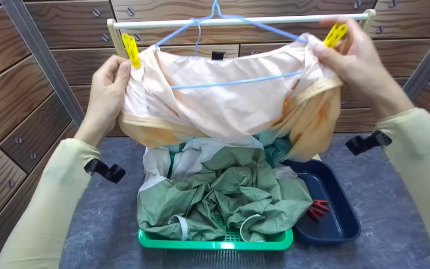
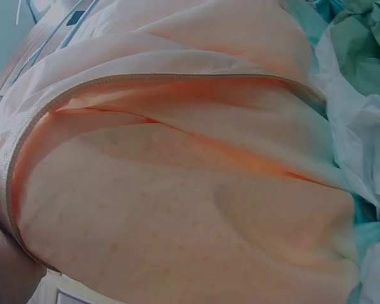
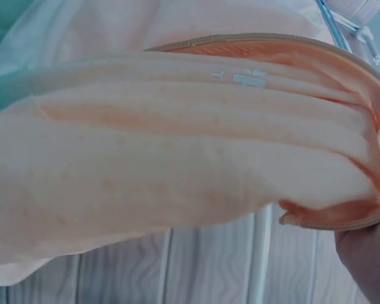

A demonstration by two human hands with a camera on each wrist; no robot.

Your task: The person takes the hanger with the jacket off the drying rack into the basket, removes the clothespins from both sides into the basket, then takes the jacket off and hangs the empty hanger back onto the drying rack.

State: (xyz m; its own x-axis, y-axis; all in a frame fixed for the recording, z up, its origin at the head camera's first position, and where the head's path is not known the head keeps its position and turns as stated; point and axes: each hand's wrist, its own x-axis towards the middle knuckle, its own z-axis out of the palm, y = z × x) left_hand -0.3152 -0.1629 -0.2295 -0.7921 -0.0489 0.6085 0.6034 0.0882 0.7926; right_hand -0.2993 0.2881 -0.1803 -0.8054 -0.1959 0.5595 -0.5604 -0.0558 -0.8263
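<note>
A pale peach garment (image 1: 215,108) with a stretchy trim hangs from a blue hanger (image 1: 237,79), whose lower bar crosses in front of the cloth. One yellow clothespin (image 1: 131,50) is on its left top edge, another yellow clothespin (image 1: 335,35) on its right. Just beside the left clothespin, my left hand (image 1: 106,87) pinches the cloth between thumb and fingers. My right hand (image 1: 360,61) grips the right corner, its thumb on the fabric and its fingers behind the clothespin. Both wrist views are mostly filled by the garment (image 2: 177,183), with part of the right hand (image 3: 367,259) at the lower edge.
A white rod (image 1: 155,24) on a stand runs behind the garment, with a second hanger hook (image 1: 198,35) on it. Below, green and white clothes (image 1: 233,183) fill a green basket (image 1: 215,244). To its right, a navy tub (image 1: 343,209) holds red clothespins (image 1: 316,210).
</note>
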